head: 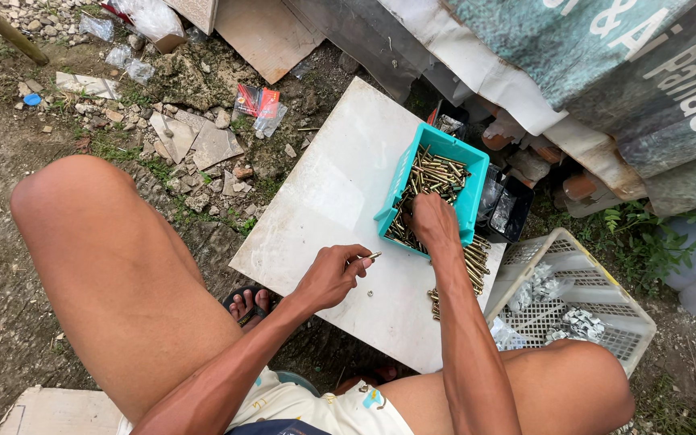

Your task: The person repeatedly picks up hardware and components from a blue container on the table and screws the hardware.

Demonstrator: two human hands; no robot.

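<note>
While the person sits over a white board [340,193] on the ground, the left hand [332,276] pinches one brass bolt [373,256] between thumb and forefinger, other fingers curled in. Right hand [433,221] reaches into the teal bin [403,173] of brass bolts [438,173], fingers buried, grip not visible. Loose bolts [474,266] lie beside the bin; white basket [598,274] right.
</note>
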